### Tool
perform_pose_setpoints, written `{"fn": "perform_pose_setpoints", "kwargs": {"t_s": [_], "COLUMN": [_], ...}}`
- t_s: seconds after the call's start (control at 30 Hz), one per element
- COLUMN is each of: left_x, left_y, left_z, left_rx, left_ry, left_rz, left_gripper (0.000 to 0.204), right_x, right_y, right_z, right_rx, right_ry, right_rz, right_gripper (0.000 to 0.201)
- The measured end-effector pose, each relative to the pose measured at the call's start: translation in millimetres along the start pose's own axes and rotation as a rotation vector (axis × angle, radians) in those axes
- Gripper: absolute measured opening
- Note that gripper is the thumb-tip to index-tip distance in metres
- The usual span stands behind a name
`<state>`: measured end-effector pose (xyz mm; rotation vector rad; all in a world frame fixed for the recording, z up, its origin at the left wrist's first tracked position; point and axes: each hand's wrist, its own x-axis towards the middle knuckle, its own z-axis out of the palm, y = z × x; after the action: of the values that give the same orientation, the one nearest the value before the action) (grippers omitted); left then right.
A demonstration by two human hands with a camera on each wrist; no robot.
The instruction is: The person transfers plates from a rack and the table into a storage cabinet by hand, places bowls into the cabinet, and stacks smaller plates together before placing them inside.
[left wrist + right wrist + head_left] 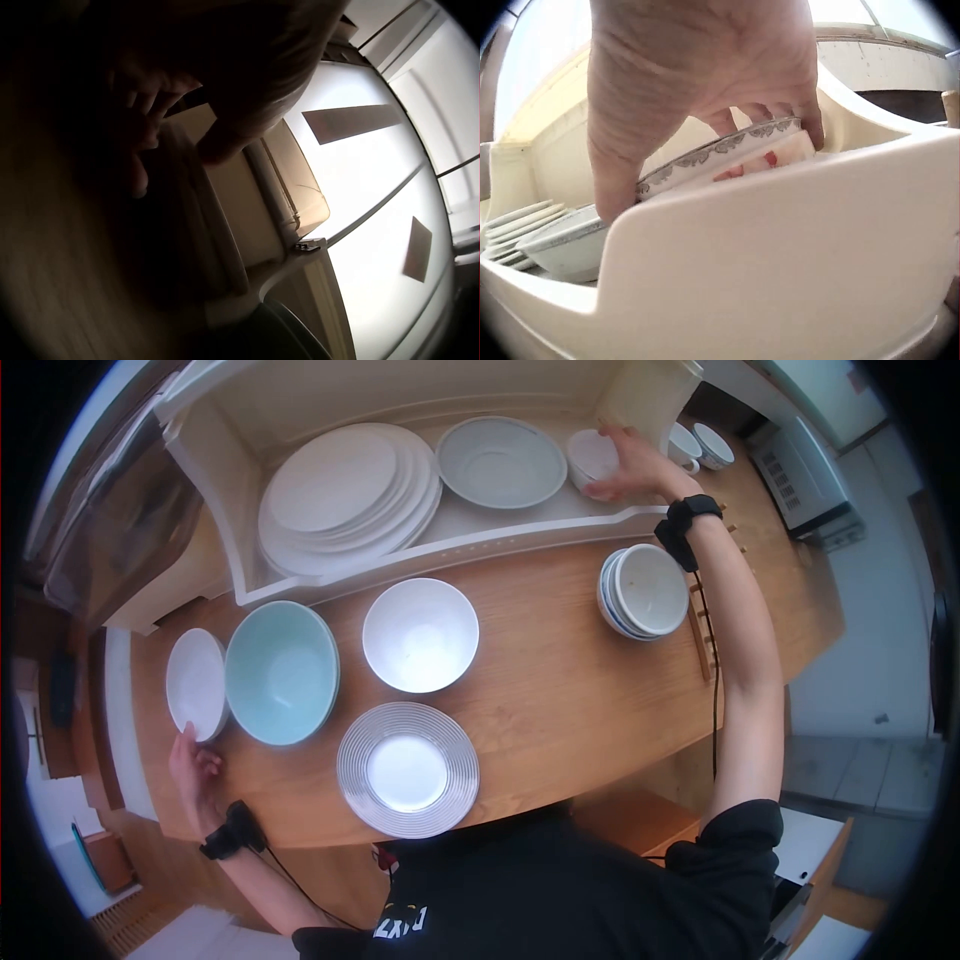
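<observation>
My right hand reaches into a cream cupboard tray and grips a small white bowl at its right end. In the right wrist view the fingers curl over the bowl's grey-patterned rim, behind the tray's front wall. My left hand is at the counter's left end, at the near edge of a small white plate. The dark left wrist view shows the thumb and fingers on either side of the plate's rim.
The tray also holds a stack of white plates and a grey bowl. On the wooden counter stand a teal bowl, a white bowl, a ribbed plate and stacked bowls. Cups stand at the far right.
</observation>
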<state>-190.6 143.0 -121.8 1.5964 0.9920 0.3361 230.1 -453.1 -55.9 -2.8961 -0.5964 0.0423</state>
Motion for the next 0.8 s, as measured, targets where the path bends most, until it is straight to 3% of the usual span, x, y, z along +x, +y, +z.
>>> {"fn": "perform_pose_setpoints", "kwargs": {"t_s": [0.17,0.23,0.27,0.33,0.47,0.63,0.7,0.8], "left_x": [22,23,22,22,12,-8,-12,-14], "left_y": [-7,-8,-6,-7,-10,-18,-19,-22], "left_z": [-11,-8,-4,-2,0,-4,-5,-4], "left_rx": [0.122,0.099,0.076,0.069,0.003,0.026,0.033,-0.039], "left_ry": [-0.028,-0.032,-0.055,-0.057,-0.101,-0.146,-0.173,-0.153], "left_rz": [-0.033,-0.022,-0.013,-0.015,0.005,0.009,0.014,0.004], "left_gripper": [0.029,0.028,0.027,0.029,0.033,0.033,0.033,0.035], "right_x": [-17,-32,-42,-63,-117,-135,-135,-136], "right_y": [-23,-46,-64,-110,-191,-234,-240,-232], "right_z": [-16,-26,-30,-27,6,56,56,42], "right_rx": [-0.128,-0.127,-0.122,0.022,0.192,0.31,0.29,0.326], "right_ry": [0.043,0.295,0.296,0.189,0.027,0.041,0.084,-0.018], "right_rz": [-0.112,-0.275,-0.282,-0.538,-0.664,-0.638,-0.604,-0.56], "right_gripper": [0.101,0.095,0.095,0.09,0.093,0.094,0.093,0.09]}}
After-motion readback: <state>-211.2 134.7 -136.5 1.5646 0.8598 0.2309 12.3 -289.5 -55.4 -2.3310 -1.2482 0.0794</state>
